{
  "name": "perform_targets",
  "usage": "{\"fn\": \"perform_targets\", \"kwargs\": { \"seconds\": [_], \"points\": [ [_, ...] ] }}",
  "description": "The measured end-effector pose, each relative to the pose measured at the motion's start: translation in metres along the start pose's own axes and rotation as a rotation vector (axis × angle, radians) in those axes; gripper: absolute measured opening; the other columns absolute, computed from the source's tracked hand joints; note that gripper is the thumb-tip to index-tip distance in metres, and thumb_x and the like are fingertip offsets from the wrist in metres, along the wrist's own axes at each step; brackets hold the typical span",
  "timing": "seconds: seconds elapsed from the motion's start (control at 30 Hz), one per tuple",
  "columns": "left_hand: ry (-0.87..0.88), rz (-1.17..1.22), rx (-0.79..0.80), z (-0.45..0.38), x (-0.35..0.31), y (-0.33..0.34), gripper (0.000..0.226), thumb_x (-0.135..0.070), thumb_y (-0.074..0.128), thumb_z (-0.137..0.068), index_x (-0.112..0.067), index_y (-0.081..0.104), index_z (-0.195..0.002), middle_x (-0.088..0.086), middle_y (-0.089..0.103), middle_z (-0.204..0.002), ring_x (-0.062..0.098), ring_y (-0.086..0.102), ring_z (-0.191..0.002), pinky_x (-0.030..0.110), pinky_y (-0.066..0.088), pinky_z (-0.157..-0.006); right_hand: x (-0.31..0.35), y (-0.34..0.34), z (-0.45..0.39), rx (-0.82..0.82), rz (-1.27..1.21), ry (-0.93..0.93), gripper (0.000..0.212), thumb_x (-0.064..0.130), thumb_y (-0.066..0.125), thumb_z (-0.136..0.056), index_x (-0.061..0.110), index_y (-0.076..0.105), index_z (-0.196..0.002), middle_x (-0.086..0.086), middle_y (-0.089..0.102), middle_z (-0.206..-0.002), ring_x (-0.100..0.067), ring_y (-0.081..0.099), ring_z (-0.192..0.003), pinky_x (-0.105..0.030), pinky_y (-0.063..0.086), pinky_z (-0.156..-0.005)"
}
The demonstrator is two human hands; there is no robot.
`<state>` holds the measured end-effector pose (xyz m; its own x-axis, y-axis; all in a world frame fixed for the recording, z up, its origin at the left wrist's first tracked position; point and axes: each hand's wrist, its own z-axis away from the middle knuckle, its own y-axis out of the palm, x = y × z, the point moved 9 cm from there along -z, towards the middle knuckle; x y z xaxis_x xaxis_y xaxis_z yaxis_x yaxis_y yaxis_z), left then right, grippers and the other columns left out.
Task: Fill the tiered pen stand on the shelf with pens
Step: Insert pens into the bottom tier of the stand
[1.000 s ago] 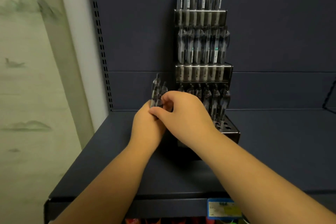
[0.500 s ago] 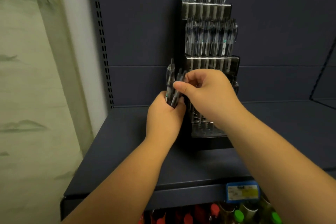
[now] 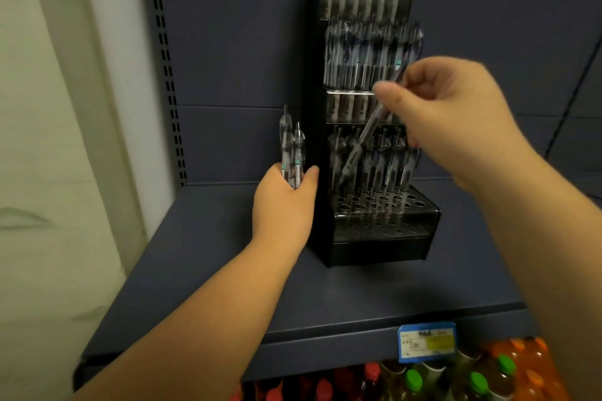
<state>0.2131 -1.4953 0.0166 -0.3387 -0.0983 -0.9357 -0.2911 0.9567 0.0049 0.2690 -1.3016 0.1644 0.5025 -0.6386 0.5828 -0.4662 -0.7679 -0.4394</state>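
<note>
A black tiered pen stand (image 3: 374, 238) stands on the dark shelf (image 3: 228, 286). Its upper two tiers are packed with pens; the bottom tier holds a back row of pens and has open holes in front. My left hand (image 3: 283, 208) grips a small bunch of clear pens (image 3: 291, 153) upright, just left of the stand. In front of the middle tier, my right hand (image 3: 452, 114) pinches a single pen (image 3: 365, 137), slanted tip-down toward the bottom tier's left side.
A perforated upright rail (image 3: 166, 75) runs along the shelf's left side next to a pale wall. A blue price tag (image 3: 426, 343) hangs on the shelf's front edge. Bottled drinks (image 3: 472, 374) with coloured caps stand below.
My right hand has pulled one pen out of the bunch and carried it right and up, in front of the stand. My left hand stays beside the stand with the remaining pens.
</note>
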Motion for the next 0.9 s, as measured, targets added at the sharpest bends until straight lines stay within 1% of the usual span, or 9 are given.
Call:
{"fn": "perform_targets", "kwargs": {
  "seconds": [0.13,0.23,0.33,0.43,0.5,0.57,0.73,0.83,0.9],
  "points": [
    [-0.007,-0.018,0.003,0.000,0.000,0.001,0.016,-0.038,0.066,-0.093,-0.023,0.063,-0.089,-0.001,0.066,-0.077,0.012,0.059,-0.063,0.046,0.058,-0.068,-0.005,0.026,0.001,0.131,0.134,-0.025,0.024,0.046,0.070,-0.092,0.023,0.066,-0.088,0.004,0.073,-0.077,-0.006,0.060,-0.056,-0.032,0.053,-0.062],
    [-0.005,-0.019,-0.013,-0.001,0.001,0.000,0.016,-0.039,0.066,-0.093,-0.024,0.063,-0.089,-0.003,0.066,-0.077,0.013,0.061,-0.065,0.044,0.058,-0.069,-0.012,0.034,0.000,0.173,0.172,-0.009,0.024,0.048,0.071,-0.090,0.025,0.065,-0.086,0.004,0.073,-0.081,-0.009,0.062,-0.062,-0.034,0.056,-0.066],
    [0.000,-0.026,-0.024,-0.003,0.001,0.000,0.016,-0.039,0.066,-0.092,-0.025,0.061,-0.086,-0.006,0.063,-0.073,0.013,0.061,-0.065,0.045,0.059,-0.069,-0.013,0.037,-0.002,0.205,0.186,0.003,0.027,0.049,0.072,-0.089,0.024,0.066,-0.084,0.004,0.070,-0.074,-0.009,0.062,-0.061,-0.031,0.053,-0.063],
    [0.009,-0.047,-0.026,-0.006,0.000,0.001,0.013,-0.040,0.066,-0.092,-0.028,0.063,-0.090,-0.006,0.066,-0.078,0.013,0.064,-0.071,0.047,0.060,-0.072,-0.018,0.059,0.003,0.356,0.310,0.040,0.026,0.052,0.072,-0.088,0.028,0.065,-0.083,0.005,0.073,-0.075,-0.008,0.065,-0.060,-0.027,0.051,-0.058],
    [0.023,-0.066,-0.027,-0.006,-0.002,0.000,0.011,-0.040,0.066,-0.092,-0.029,0.063,-0.093,-0.006,0.067,-0.082,0.013,0.065,-0.074,0.048,0.060,-0.074,-0.025,0.073,0.007,0.418,0.370,0.063,0.026,0.054,0.070,-0.089,0.029,0.066,-0.086,0.004,0.074,-0.079,-0.010,0.067,-0.061,-0.027,0.053,-0.060],
    [0.035,-0.078,-0.035,-0.006,-0.003,-0.002,0.011,-0.040,0.066,-0.092,-0.029,0.062,-0.093,-0.006,0.066,-0.082,0.012,0.065,-0.075,0.048,0.060,-0.075,-0.029,0.074,0.009,0.405,0.373,0.076,0.029,0.055,0.069,-0.089,0.026,0.067,-0.090,0.005,0.074,-0.082,-0.010,0.065,-0.063,-0.027,0.052,-0.061],
    [0.042,-0.099,-0.035,-0.008,-0.002,-0.006,0.012,-0.040,0.066,-0.093,-0.028,0.062,-0.094,-0.006,0.065,-0.082,0.011,0.064,-0.074,0.045,0.060,-0.074,-0.032,0.067,0.012,0.364,0.310,0.089,0.031,0.054,0.070,-0.088,0.024,0.066,-0.080,0.002,0.074,-0.075,-0.008,0.061,-0.053,-0.024,0.048,-0.054],
    [0.042,-0.108,-0.016,-0.012,0.000,-0.009,0.013,-0.040,0.066,-0.092,-0.028,0.063,-0.091,-0.004,0.065,-0.079,0.014,0.063,-0.070,0.042,0.060,-0.069,-0.037,0.069,0.013,0.354,0.295,0.098,0.027,0.053,0.071,-0.087,0.027,0.065,-0.083,0.006,0.071,-0.077,-0.005,0.059,-0.057,-0.024,0.046,-0.056],
    [0.034,-0.123,-0.003,-0.015,0.001,-0.012,0.013,-0.039,0.066,-0.093,-0.026,0.062,-0.091,-0.003,0.065,-0.077,0.013,0.061,-0.066,0.034,0.057,-0.062,-0.040,0.069,0.014,0.351,0.276,0.110,0.027,0.053,0.071,-0.087,0.027,0.065,-0.083,0.007,0.070,-0.077,-0.006,0.060,-0.059,-0.026,0.049,-0.059]
  ]
}}
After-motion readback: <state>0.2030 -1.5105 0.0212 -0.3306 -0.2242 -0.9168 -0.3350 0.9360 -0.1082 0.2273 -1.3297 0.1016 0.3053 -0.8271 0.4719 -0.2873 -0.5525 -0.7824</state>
